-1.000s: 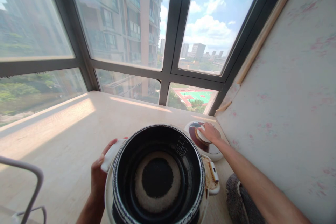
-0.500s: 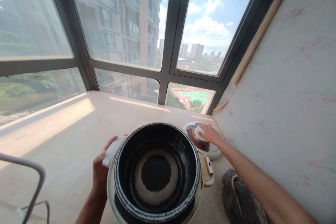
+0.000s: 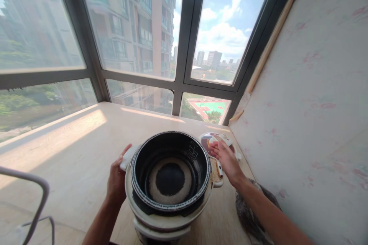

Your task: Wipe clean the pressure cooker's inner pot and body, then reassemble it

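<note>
A white rice cooker (image 3: 161,220) stands in front of me without its lid. Its black inner pot (image 3: 198,191) has a worn, pale ring on the bottom and sits raised in the opening. My left hand (image 3: 117,178) is wrapped round the white handle (image 3: 129,157) on the cooker's left side. Fingers stretched out, my right hand (image 3: 227,160) is above the right handle (image 3: 217,176) and in front of the lid (image 3: 205,141), apparently holding nothing. The lid lies behind the cooker to the right, partly hidden by that hand.
The cooker stands on a pale windowsill (image 3: 86,168) beneath framed windows. A grey fuzzy item (image 3: 244,210) lies at the right, partly behind my forearm. Flowered wallpaper covers the right wall (image 3: 301,103). Bent metal tubing (image 3: 43,187) rises at the left edge.
My right hand has let go of the lid's knob and moved back towards the cooker's right handle. My left hand stays on its handle. The view has shifted slightly, showing more of the cooker's body.
</note>
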{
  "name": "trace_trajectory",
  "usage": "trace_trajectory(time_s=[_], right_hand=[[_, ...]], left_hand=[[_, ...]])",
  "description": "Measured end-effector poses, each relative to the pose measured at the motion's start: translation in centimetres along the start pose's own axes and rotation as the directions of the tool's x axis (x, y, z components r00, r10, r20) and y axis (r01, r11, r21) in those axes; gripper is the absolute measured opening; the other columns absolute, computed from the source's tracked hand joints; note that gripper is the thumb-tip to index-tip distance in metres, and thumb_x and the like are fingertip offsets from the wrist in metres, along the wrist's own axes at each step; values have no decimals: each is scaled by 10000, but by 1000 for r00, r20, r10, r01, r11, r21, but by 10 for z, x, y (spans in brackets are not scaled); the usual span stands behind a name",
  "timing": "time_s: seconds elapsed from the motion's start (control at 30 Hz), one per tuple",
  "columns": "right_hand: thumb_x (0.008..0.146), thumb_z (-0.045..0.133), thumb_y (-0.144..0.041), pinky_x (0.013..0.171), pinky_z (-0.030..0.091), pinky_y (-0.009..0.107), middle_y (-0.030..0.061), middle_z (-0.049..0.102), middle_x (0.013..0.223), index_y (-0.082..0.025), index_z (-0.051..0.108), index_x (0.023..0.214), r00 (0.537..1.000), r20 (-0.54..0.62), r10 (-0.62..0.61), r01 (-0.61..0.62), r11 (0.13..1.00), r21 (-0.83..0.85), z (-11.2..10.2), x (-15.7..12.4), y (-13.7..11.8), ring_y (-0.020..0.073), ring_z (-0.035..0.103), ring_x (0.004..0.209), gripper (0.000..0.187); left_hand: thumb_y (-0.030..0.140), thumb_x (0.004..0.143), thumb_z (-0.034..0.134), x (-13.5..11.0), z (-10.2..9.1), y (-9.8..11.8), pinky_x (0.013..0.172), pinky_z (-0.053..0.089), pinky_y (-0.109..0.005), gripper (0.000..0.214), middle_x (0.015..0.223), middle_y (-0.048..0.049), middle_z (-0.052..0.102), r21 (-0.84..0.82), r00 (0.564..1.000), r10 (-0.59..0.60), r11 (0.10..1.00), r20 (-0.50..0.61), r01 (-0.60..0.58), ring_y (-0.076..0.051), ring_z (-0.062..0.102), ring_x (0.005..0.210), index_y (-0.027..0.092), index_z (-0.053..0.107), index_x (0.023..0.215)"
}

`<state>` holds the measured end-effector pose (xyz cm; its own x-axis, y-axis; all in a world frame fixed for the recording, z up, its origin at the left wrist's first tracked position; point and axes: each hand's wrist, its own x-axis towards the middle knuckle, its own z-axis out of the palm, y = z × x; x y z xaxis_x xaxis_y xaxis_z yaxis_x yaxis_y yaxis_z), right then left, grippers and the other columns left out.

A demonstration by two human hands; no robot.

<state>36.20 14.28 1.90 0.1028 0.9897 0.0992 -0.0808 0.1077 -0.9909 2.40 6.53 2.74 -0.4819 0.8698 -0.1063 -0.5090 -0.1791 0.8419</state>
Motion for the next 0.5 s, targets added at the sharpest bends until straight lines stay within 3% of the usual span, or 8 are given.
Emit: trace_trajectory(time_s=[0.07, 0.17, 0.33, 0.5], right_hand=[[820, 611, -706, 910, 554, 420, 65, 750, 1058, -251, 700, 963, 1000, 23, 21, -23, 998, 65, 16, -27, -7, 286, 698, 1027, 486], [840, 595, -642, 882, 561, 424, 49, 762, 1015, -255, 724, 915, 998, -63, 16, -11, 997, 81, 32, -47, -13, 289, 702, 982, 415], [851, 577, -543, 935, 543, 425, 49, 769, 1027, -251, 722, 868, 980, -198, -23, 51, 989, 137, 40, -48, -15, 279, 701, 1020, 327], [825, 612, -515, 920, 534, 418, 67, 770, 988, -202, 721, 883, 974, -227, -24, 71, 976, 204, 56, -46, -11, 263, 697, 968, 336]], left_hand=[[381, 709, 721, -3, -4, -1, 879, 578, -360, 595, 962, -17, 770, 55, 999, 51, 997, -17, -50, -285, 706, 1013, 189, 681, 1272], [420, 733, 727, -10, -5, -2, 902, 559, -333, 599, 966, -8, 760, 79, 996, 84, 993, -8, -83, -258, 699, 1018, 204, 671, 1289], [413, 688, 790, -15, 5, 2, 949, 515, -313, 573, 1082, -27, 741, 227, 985, 163, 963, -57, -146, -266, 661, 1089, 205, 700, 1213], [457, 779, 676, 17, 0, 3, 1082, 441, -357, 440, 1240, -51, 695, 424, 958, 285, 872, -30, -247, -283, 589, 1233, 197, 719, 1131]])
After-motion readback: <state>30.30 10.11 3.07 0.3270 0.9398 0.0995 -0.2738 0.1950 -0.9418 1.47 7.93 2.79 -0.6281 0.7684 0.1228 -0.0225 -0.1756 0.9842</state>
